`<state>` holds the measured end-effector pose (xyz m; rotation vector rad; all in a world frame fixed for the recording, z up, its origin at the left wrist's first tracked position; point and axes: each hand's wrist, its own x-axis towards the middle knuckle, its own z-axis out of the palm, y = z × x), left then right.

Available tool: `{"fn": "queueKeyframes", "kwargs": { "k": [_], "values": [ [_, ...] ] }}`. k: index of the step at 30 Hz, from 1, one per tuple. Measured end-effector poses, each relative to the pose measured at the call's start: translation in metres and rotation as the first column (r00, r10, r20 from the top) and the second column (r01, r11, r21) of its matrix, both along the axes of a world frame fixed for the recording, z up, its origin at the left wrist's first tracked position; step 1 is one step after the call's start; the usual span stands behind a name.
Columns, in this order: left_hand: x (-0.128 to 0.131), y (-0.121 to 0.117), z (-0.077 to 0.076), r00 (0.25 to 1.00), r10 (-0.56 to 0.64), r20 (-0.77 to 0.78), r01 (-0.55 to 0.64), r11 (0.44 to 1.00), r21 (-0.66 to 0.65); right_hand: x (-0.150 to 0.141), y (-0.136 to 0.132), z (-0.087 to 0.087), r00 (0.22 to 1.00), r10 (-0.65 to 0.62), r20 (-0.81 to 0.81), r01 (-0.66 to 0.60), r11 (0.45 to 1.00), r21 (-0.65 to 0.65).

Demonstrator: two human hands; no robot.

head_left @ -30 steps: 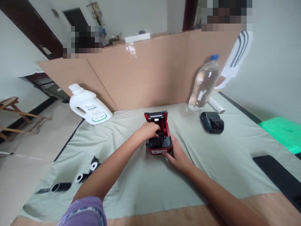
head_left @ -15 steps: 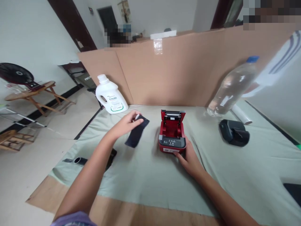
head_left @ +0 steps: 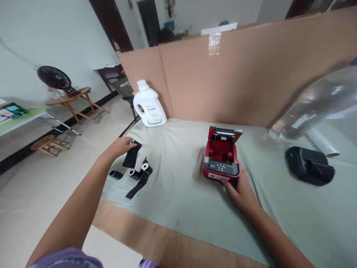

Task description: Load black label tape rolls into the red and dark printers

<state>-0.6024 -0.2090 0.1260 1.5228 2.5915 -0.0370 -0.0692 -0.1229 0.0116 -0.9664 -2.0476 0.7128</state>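
My left hand point(head_left: 121, 146) is closed on a small roll of black paper point(head_left: 131, 158) with a pale core, and its loose end hangs down. Several similar rolls lie on the cloth just below it: one black roll point(head_left: 116, 175) on its side, another roll point(head_left: 135, 174) beside it, and a third roll point(head_left: 147, 168) with a strip unwound toward me. At the right, my right hand point(head_left: 243, 191) grips the near right corner of a small red label printer point(head_left: 222, 169). The printer's lid is raised, and the red compartment shows no roll inside.
A white detergent bottle point(head_left: 150, 106) stands at the back left against a cardboard panel point(head_left: 223, 82). To the right are a large clear plastic bottle point(head_left: 309, 102), a white tube point(head_left: 323, 142) and a black handheld printer point(head_left: 308, 164). Green cloth point(head_left: 178, 201) covers the table.
My left hand has moved left with the black paper roll, over to the other rolls. The view has turned left. My right hand still grips the red label printer.
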Motion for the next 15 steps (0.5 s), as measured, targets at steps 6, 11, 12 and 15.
{"fn": "queueKeyframes", "kwargs": {
  "k": [6, 11, 12, 15],
  "values": [
    [-0.016, -0.017, -0.014, 0.995, 0.040, -0.096, -0.052, 0.990, -0.128, -0.002, 0.001, 0.002, 1.000, -0.004, -0.002, 0.004, 1.000, -0.002],
    [-0.030, -0.031, -0.016, 0.988, 0.063, -0.137, -0.077, 0.992, -0.100, -0.004, 0.002, 0.009, 1.000, 0.026, -0.011, -0.026, 1.000, -0.017],
    [-0.031, -0.034, -0.016, 0.989, 0.061, -0.132, -0.076, 0.991, -0.107, -0.004, 0.002, 0.010, 1.000, 0.028, -0.009, -0.028, 1.000, -0.014],
    [-0.032, -0.039, -0.016, 0.995, 0.051, -0.086, -0.062, 0.988, -0.142, -0.004, 0.001, 0.011, 1.000, 0.011, -0.004, -0.011, 1.000, -0.002]
  ]
}}
